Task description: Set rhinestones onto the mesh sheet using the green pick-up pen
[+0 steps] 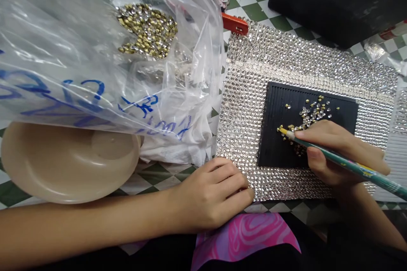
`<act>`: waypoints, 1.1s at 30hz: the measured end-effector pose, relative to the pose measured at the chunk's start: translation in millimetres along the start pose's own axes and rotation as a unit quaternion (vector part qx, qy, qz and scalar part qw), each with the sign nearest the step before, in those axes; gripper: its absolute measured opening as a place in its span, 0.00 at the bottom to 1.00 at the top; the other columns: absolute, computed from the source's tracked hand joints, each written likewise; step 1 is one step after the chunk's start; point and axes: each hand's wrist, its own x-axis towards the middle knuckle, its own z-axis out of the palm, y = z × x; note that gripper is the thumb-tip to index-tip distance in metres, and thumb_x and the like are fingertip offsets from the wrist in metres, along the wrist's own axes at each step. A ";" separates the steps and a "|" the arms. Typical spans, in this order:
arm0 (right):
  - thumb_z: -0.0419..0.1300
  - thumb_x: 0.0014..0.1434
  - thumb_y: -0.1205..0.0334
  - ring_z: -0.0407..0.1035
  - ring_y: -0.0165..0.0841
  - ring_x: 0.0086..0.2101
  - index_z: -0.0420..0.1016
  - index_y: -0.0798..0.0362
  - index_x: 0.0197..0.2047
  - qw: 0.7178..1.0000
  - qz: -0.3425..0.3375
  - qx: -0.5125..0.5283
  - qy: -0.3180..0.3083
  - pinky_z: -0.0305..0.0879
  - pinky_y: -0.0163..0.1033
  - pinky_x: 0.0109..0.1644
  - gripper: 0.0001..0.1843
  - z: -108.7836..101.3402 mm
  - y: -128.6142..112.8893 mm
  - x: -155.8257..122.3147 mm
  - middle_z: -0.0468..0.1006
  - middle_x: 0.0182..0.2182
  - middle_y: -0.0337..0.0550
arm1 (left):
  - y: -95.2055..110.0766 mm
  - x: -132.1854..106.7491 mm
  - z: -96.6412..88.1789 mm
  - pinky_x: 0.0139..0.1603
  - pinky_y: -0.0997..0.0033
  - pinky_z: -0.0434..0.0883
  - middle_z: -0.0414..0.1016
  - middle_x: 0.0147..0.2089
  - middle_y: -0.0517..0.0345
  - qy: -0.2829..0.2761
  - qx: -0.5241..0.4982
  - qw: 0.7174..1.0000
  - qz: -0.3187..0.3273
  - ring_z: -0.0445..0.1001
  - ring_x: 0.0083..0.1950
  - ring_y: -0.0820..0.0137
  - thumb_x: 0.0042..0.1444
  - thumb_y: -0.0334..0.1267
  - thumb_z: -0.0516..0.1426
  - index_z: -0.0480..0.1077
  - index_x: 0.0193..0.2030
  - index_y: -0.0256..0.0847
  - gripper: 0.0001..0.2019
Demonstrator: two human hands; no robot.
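Right hand [333, 152] pinches the green picker stick [359, 169], axis lower-right to upper-left; its tip touches loose rhinestones [313, 112] on the black tray [276, 152]. Left hand [216, 190], fingers curled together, rests farther off on the rhinestone sheet [248, 93]

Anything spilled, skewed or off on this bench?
Nothing spilled or damaged. The loose small rhinestones by the green pencil-like stick's tip lie scattered on the black ribbed tray, some gold back up, all on it. Only oddity: the clear plastic bag of gold-backed stones slumps over the round beige plastic dish, hiding its far rim.
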 end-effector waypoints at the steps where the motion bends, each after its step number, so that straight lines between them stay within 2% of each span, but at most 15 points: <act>1: 0.58 0.45 0.75 0.70 0.30 0.28 0.72 0.48 0.48 1.000 -0.004 0.001 -0.001 0.66 0.39 0.27 0.26 -0.3 0.1 -0.2 0.75 0.30 0.39 | 0.1 -0.1 0.0 0.40 0.66 0.62 0.70 0.33 0.55 0.000 -0.001 1.000 0.000 0.64 0.36 0.70 0.61 0.26 0.46 0.71 0.39 0.32 0.12; 4: 0.58 0.45 0.75 0.70 0.30 0.28 0.72 0.49 0.48 1.000 0.009 0.009 -0.013 0.67 0.39 0.27 0.25 -2.2 0.2 -1.1 0.75 0.30 0.39 | 0.8 -0.8 -0.4 0.41 0.66 0.62 0.70 0.33 0.55 -0.003 -0.001 1.000 0.000 0.64 0.37 0.70 0.61 0.27 0.46 0.71 0.39 0.32 0.12; 10: 0.56 0.45 0.75 0.69 0.31 0.26 0.74 0.47 0.45 0.999 0.031 0.025 0.032 0.63 0.40 0.24 0.24 -5.3 0.3 -4.2 0.74 0.27 0.39 | 1.3 -0.8 -1.3 0.41 0.66 0.62 0.71 0.34 0.55 -0.011 -0.004 1.000 0.001 0.65 0.37 0.70 0.61 0.28 0.47 0.71 0.38 0.32 0.11; 17: 0.56 0.45 0.77 0.70 0.30 0.27 0.72 0.47 0.48 0.999 0.025 0.037 -0.025 0.65 0.39 0.25 0.27 -6.0 1.2 -3.6 0.75 0.29 0.40 | 1.5 0.3 -1.5 0.41 0.65 0.62 0.71 0.33 0.55 -0.007 0.000 1.000 -0.001 0.65 0.37 0.70 0.61 0.26 0.47 0.71 0.39 0.32 0.11; 23: 0.56 0.43 0.77 0.69 0.31 0.25 0.74 0.48 0.45 0.999 0.029 0.009 0.026 0.62 0.39 0.23 0.25 -4.3 -1.4 -2.4 0.74 0.26 0.39 | 1.1 -1.6 -1.0 0.42 0.66 0.62 0.71 0.34 0.55 -0.012 -0.002 1.000 0.000 0.65 0.37 0.71 0.61 0.27 0.47 0.71 0.39 0.32 0.11; 33: 0.56 0.44 0.77 0.68 0.30 0.25 0.74 0.47 0.45 0.999 0.035 0.012 0.024 0.62 0.39 0.22 0.25 -4.0 -2.1 -3.6 0.74 0.26 0.38 | 1.2 0.1 -1.7 0.42 0.66 0.62 0.71 0.34 0.56 -0.014 -0.001 1.000 -0.003 0.65 0.37 0.70 0.61 0.27 0.47 0.71 0.38 0.32 0.11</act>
